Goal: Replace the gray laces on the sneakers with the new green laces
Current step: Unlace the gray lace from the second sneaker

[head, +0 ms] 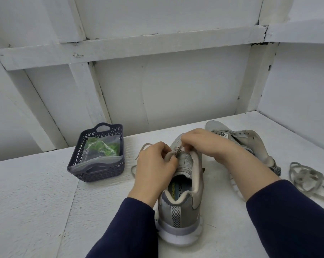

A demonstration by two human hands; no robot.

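On the white textured desk (36, 192) stands the gray mesh sneaker (183, 207), heel toward the person. The left hand (153, 164) and right hand (200, 144) both pinch its flat gray fabric lace (167, 157) over the tongue. Limp and light, it should pull best gripped close to an eyelet.

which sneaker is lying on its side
The far sneaker on the right, tipped onto its side; the near sneaker stands upright on its sole, its gray lace still in.

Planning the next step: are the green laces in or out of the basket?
In: green laces sit bagged inside the dark lattice plastic basket.
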